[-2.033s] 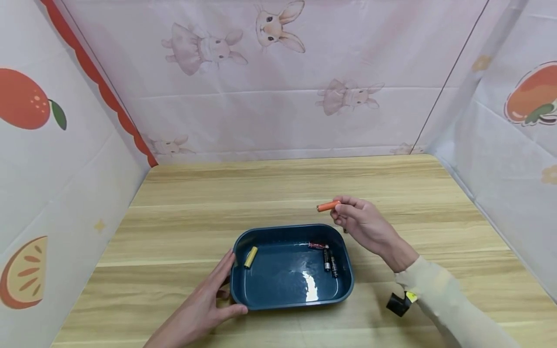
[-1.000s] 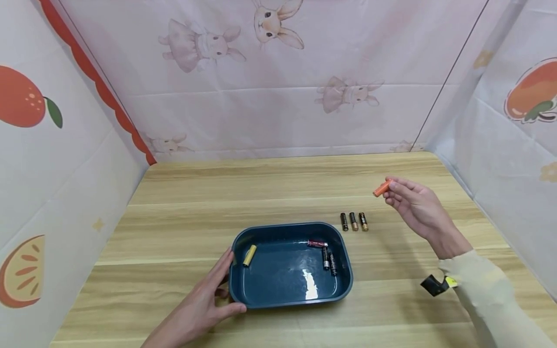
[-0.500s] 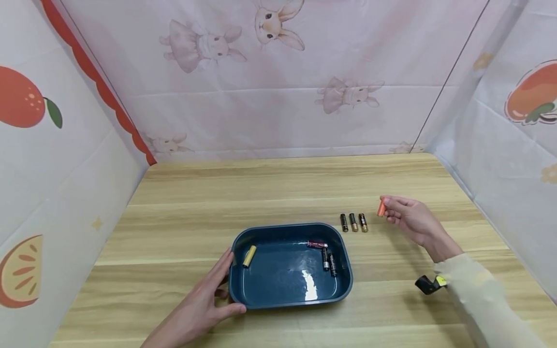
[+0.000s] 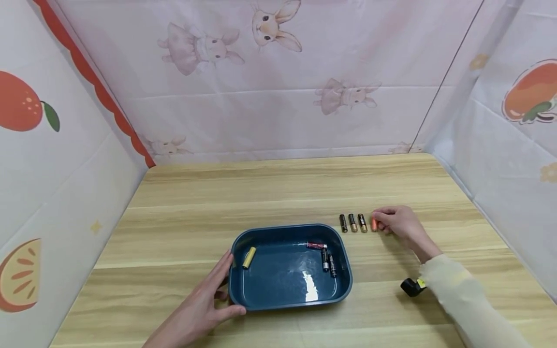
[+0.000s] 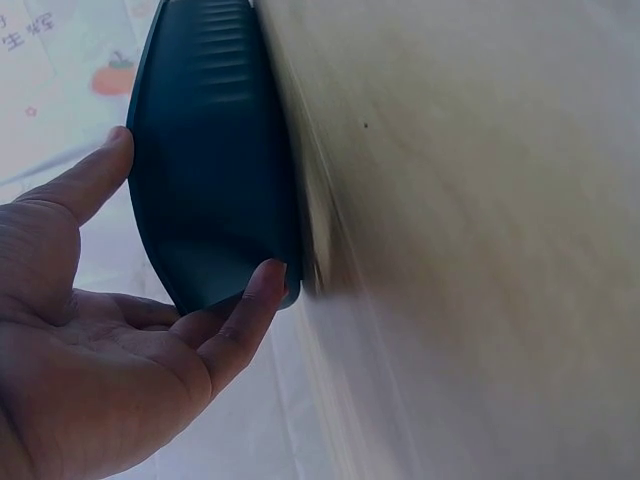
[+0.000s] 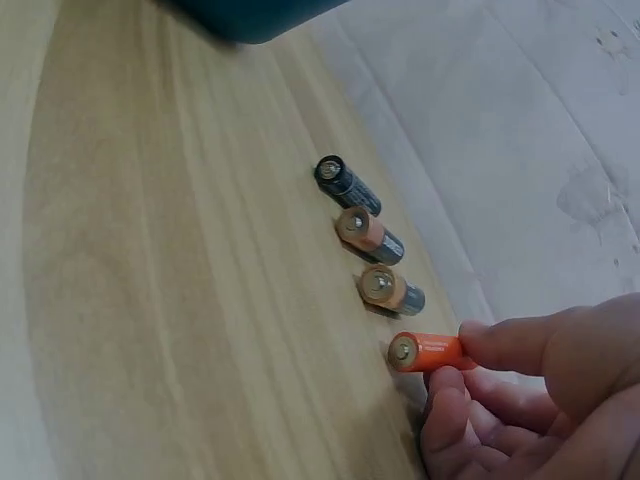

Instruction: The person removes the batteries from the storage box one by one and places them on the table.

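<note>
My right hand (image 4: pixel 402 224) pinches an orange battery (image 6: pixel 435 352) between thumb and fingers, low over the table at the right end of a row. Beside it lie three dark batteries, side by side: the black battery (image 6: pixel 345 183), a copper-ended battery (image 6: pixel 370 235) and another copper-ended battery (image 6: pixel 391 289). My left hand (image 4: pixel 204 302) rests against the left end of a dark blue tray (image 4: pixel 289 307), thumb at the near corner and fingers along the side. Inside the tray are a yellow battery (image 4: pixel 249 257), a red battery (image 4: pixel 316 245) and two black ones (image 4: pixel 325 259).
The wooden table (image 4: pixel 261 193) meets a rabbit-printed cloth wall (image 4: pixel 278 121) at its back. Fruit-printed cloth also hangs on both sides. A black piece (image 4: pixel 411 287) with a yellow tab sits at the right sleeve.
My right hand has carried the orange battery from above the tray's far right corner, out to the right, then down beside the three dark batteries. The left hand stays at the tray.
</note>
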The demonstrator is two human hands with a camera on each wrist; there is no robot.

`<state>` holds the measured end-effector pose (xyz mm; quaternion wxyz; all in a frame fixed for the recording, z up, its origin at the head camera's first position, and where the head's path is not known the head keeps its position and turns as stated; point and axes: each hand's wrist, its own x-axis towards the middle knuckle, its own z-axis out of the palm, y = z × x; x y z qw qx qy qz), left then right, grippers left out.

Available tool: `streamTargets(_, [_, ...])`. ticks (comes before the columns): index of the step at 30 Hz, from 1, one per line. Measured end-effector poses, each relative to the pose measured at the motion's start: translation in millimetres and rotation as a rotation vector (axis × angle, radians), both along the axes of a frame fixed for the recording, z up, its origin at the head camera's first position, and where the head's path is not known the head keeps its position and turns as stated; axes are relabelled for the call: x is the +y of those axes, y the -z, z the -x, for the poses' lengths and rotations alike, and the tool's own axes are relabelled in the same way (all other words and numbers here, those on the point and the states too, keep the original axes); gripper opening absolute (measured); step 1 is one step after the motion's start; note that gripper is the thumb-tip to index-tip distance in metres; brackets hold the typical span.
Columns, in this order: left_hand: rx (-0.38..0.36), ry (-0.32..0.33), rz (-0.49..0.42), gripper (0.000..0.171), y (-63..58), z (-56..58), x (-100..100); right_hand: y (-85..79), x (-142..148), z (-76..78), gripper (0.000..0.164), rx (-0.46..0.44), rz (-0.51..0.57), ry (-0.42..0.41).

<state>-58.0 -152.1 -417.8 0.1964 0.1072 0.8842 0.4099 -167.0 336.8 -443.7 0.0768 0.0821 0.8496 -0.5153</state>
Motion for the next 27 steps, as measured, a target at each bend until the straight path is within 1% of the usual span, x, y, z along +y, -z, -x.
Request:
streamTargets(5, [-0.011,0.002,-0.019,0.115,0.3,-0.1,-1,2.3,-9,0.5,0.033,0.049,-0.105,0.051])
streamTargets(7, [-0.018,0.003,-0.029,0.116,0.3,-0.2,-1,3.6,-11,0.5,0.031,0.070,-0.128,0.062])
streamTargets(12, [-0.049,0.005,-0.059,0.116,-0.6,-0.5,-2,6.0,-14,-0.9,0.027,0.119,-0.148,0.054])
streamTargets(14, [-0.061,0.005,-0.070,0.117,-0.6,-0.5,-3,6.3,-15,-3.1,0.028,0.119,-0.147,0.051])
streamTargets(20, [-0.067,0.012,-0.078,0.116,-0.9,-0.5,-3,5.2,-15,-12.0,0.031,0.076,-0.173,0.057])
streamTargets(27, [-0.067,0.017,-0.083,0.116,-2.9,0.6,-3,1.6,-17,-16.6,0.029,0.098,-0.177,0.036])
